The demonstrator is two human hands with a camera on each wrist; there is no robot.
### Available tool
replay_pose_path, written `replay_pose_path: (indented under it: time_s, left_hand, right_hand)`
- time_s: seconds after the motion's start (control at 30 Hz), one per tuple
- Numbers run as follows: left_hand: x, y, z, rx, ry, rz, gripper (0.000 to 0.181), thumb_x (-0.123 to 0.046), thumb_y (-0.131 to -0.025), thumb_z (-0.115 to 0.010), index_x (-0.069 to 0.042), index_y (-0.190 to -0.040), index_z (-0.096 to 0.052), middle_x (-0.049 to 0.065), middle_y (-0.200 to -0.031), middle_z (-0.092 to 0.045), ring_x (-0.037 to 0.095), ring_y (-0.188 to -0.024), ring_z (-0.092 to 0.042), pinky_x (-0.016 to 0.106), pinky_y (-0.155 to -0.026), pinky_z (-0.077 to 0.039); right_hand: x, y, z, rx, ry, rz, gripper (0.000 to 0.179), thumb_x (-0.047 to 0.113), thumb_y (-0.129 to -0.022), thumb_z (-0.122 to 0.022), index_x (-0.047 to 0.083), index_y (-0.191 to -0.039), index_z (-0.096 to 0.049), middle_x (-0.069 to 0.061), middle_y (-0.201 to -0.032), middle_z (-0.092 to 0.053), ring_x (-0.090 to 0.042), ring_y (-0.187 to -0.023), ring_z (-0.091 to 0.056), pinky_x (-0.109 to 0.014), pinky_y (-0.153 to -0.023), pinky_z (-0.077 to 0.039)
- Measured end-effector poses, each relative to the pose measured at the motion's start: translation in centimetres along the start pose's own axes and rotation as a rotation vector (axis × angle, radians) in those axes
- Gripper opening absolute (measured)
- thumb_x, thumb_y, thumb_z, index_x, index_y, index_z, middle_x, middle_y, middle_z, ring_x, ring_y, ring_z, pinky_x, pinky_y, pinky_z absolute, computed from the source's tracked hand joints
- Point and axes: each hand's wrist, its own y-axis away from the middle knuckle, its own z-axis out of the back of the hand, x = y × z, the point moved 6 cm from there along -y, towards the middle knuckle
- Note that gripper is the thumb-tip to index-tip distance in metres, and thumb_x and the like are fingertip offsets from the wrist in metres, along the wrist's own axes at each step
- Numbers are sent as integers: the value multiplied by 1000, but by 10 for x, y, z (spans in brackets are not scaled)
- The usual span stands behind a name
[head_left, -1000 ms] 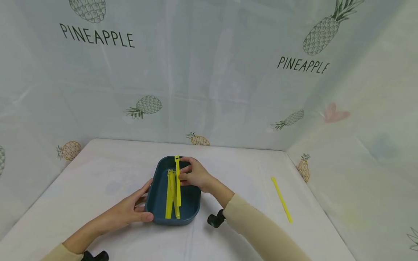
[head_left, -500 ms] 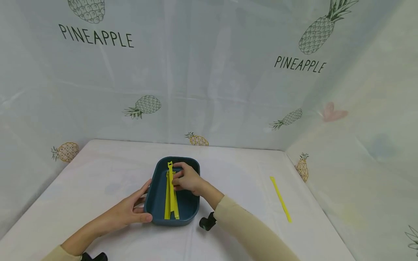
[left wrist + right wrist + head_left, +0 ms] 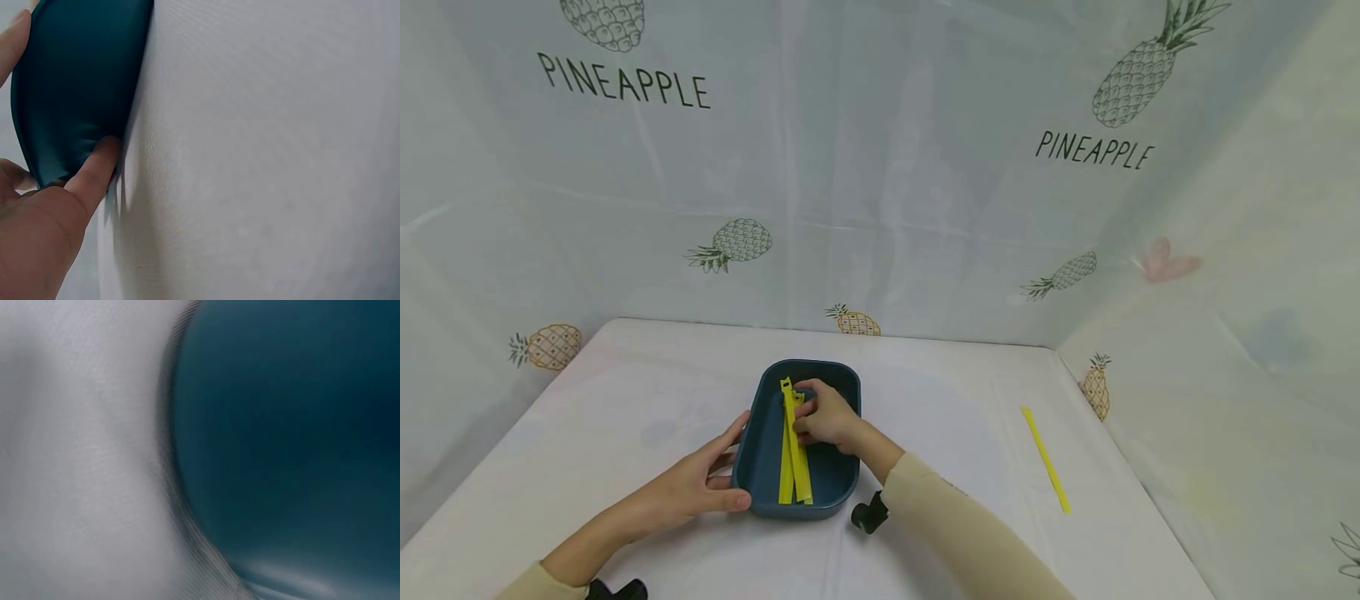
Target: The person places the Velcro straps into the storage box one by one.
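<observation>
A dark blue box stands on the white-covered table, with several yellow hook-and-loop cable ties lying lengthwise in it. My right hand reaches over the box's right wall and pinches one cable tie, which lies on top of the others, its slotted head toward the far end. Some of its fingertips are hard to make out. Spread fingers of my left hand touch the box's left wall, the thumb near the front corner. In the left wrist view, a finger presses along the box wall. The right wrist view shows only box and cloth.
One more yellow cable tie lies alone at the right of the table. Behind and to the sides hangs a pale curtain printed with pineapples. A black wrist camera sits under the right forearm.
My right hand has moved left and lower into the box, bringing the pinched cable tie from the right side onto the others. My left hand and the box have stayed put.
</observation>
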Motion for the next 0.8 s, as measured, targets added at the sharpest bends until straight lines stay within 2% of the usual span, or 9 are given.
replay_pose_path:
  time_s: [0.5,0.67,0.8]
  left_hand:
    - [-3,0,1,-10,-18,9,110,-22,-101,-77,-27,-172,6,33,-173,-1,47,-142,-52,31,-101,-58]
    - [-4,1,-1,-5,-20,6,109,-22,-101,-76,-26,-172,7,33,-173,-1,47,-142,-53,29,-101,-58]
    - [-4,1,-1,-6,-22,4,109,-22,-101,-76,-26,-172,7,33,-173,-1,48,-143,-52,29,-101,-58]
  right_hand:
    - [-1,1,-4,-61,141,28,60,-7,-95,-74,8,-149,-55,-8,-97,-65,-16,-76,-68,-30,-73,-65]
    - [0,3,-4,-78,170,43,59,-8,-94,-74,8,-148,-56,-11,-103,-64,-16,-77,-67,-30,-72,-65]
    - [7,8,-1,-56,177,74,56,-5,-96,-73,5,-148,-55,-15,-111,-65,-16,-77,-67,-29,-73,-65]
